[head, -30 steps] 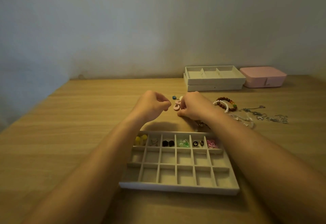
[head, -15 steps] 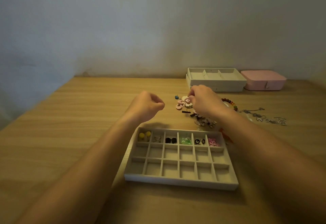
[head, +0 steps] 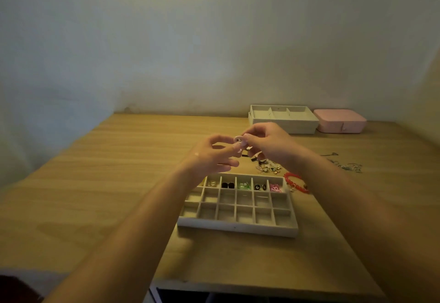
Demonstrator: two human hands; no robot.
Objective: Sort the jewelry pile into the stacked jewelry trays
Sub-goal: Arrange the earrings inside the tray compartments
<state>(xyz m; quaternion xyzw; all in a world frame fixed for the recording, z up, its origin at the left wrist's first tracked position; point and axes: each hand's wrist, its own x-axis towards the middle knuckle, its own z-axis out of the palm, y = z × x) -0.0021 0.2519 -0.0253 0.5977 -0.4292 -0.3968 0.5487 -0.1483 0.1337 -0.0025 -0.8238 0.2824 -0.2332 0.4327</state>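
Above the tray (head: 238,228), the right hand (head: 273,146) pinches a pale ring (head: 238,139) in curled fingers, while the left hand (head: 209,157), fingers loosely extended, touches it.

The single view came from the person's head, wide-angled, facing forward and down across the table (head: 119,183) toward the wall (head: 166,40), which filled the upper half. Both forearms ran in from the bottom corners; the left hand (head: 209,157) and right hand (head: 271,147) met at a ring (head: 238,139) just above centre. The tray (head: 238,227) lay close below them, the stacked trays (head: 283,127) far back on the right. The table's near edge showed at the bottom.
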